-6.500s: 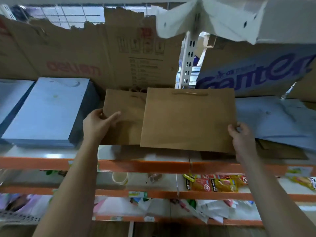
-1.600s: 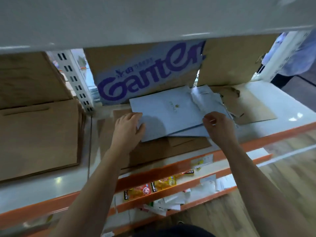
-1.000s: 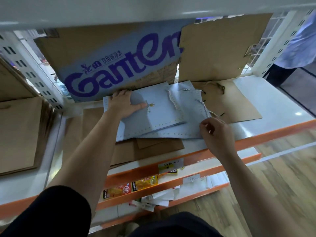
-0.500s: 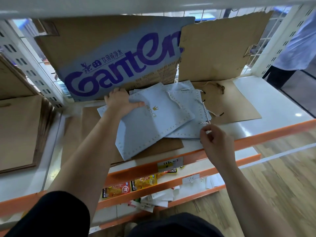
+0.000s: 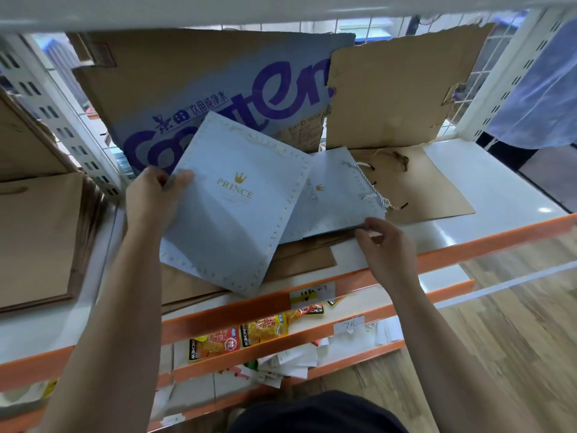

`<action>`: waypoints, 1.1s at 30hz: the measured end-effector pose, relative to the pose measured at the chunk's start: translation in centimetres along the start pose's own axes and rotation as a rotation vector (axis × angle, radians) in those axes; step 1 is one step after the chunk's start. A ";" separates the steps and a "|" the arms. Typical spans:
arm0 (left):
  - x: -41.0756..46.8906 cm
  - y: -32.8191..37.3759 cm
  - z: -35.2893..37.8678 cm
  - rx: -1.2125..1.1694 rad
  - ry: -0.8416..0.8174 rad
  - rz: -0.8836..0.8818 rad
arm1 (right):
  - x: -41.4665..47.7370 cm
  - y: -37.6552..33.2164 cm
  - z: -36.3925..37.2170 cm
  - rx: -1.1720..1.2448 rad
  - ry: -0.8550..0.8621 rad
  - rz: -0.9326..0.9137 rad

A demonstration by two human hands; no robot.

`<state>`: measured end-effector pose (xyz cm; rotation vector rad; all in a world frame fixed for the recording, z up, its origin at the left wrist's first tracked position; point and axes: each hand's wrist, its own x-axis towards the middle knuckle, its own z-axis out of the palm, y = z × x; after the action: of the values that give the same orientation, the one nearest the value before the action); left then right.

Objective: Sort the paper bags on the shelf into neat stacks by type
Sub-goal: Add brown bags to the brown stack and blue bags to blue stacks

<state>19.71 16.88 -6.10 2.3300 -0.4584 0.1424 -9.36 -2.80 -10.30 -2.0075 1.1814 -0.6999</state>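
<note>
Pinching the tilted PRINCE bag (image 5: pixel 231 210) in my left grip (image 5: pixel 150 198), I am nipping the second blue bag (image 5: pixel 331 201) with my right grip (image 5: pixel 387 245), both over brown bags (image 5: pixel 303 260) on the shelf (image 5: pixel 487 185).

Head-worn, downward, seemingly close to shelf (image 5: pixel 487 189)

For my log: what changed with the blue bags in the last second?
The left hand gripped the top blue bag and swung it leftward, partly off the second blue bag. The right hand moved from the cords to that bag's front edge. Brown bags stayed.
</note>
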 end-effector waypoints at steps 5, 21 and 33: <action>-0.8 -1.9 -0.5 -0.010 0.036 -0.079 | 2.3 -1.5 1.8 0.889 0.059 0.354; -3.9 -2.6 -0.5 -0.040 0.020 -0.121 | 5.7 -3.2 5.3 0.891 -0.207 0.469; -6.0 -0.4 -0.2 -0.090 -0.021 -0.060 | 7.8 1.7 -0.3 0.807 -0.372 0.303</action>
<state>14.30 18.97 -7.63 2.2561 -0.3973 0.0670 -7.01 -10.42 -10.64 -1.1821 0.7743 -0.5026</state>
